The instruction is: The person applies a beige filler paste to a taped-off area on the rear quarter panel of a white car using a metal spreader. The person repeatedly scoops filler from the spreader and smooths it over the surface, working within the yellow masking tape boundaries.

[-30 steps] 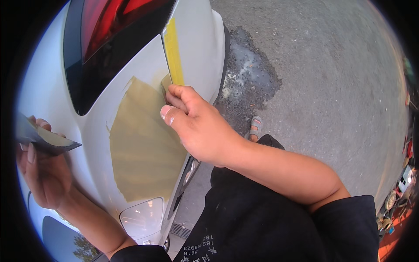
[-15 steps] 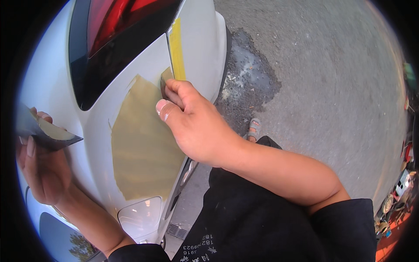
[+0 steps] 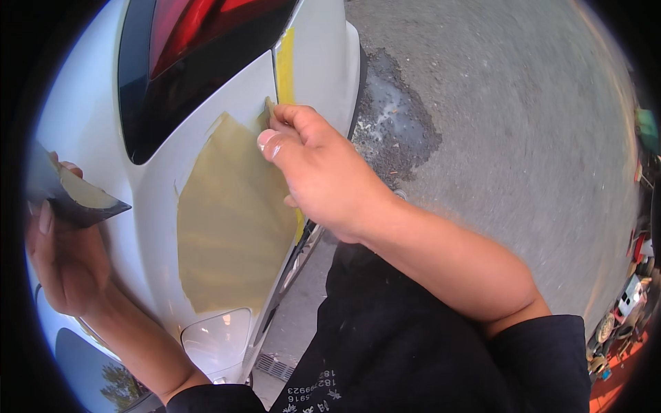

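A broad patch of tan body filler point(image 3: 227, 220) lies on the rear side panel of a white car point(image 3: 162, 206). My right hand point(image 3: 320, 165) pinches a thin putty spreader point(image 3: 266, 111) between thumb and fingers, at the patch's upper right edge. The spreader's lower part is hidden, and white residue marks the thumb. At the far left, my left hand point(image 3: 72, 279) grips a dark, curved putty board point(image 3: 76, 199) with tan filler on its face. Yellow masking tape point(image 3: 285, 76) runs along the panel gap beyond the right hand; a further bit shows below that hand.
The red and black tail light point(image 3: 175, 76) borders the filler at the upper left. A fuel flap point(image 3: 219, 337) sits at its near end. On the grey pavement point(image 3: 509, 124) is a wet, whitish stain point(image 3: 396, 110). Assorted clutter point(image 3: 623, 310) lines the far right.
My right hand has moved slightly up and away with the spreader, uncovering some tape below it. The left hand still holds the board, and the view has shifted a little.
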Demonstrator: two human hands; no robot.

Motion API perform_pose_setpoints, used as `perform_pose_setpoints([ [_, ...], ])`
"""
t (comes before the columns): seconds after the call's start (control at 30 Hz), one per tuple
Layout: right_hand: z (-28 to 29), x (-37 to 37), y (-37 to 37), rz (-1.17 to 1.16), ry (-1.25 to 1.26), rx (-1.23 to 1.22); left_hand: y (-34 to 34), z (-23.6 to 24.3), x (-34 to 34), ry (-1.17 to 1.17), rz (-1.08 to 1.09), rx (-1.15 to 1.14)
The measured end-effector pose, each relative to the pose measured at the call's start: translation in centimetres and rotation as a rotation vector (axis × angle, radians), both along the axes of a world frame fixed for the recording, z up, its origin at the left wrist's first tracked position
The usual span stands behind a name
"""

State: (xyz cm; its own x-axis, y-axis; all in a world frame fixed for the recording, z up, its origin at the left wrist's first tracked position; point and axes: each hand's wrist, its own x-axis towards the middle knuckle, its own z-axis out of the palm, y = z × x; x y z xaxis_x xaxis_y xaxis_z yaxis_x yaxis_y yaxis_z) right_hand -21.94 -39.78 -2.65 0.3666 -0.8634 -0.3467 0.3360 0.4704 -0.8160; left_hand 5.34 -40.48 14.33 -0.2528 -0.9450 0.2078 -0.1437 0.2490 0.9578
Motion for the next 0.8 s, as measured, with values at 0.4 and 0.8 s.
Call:
perform_pose_setpoints([
  [0.4,0.4,-0.8,1.4,-0.028,0.044,-0.179,0.6,-0.4,0.6,0.086,0.036,0.002],
  [0.8,2.6,0.5,3.5,0.075,0.389,-0.503,-0.2,-0.3,-2.0,0.204,-0.052,0.095],
])
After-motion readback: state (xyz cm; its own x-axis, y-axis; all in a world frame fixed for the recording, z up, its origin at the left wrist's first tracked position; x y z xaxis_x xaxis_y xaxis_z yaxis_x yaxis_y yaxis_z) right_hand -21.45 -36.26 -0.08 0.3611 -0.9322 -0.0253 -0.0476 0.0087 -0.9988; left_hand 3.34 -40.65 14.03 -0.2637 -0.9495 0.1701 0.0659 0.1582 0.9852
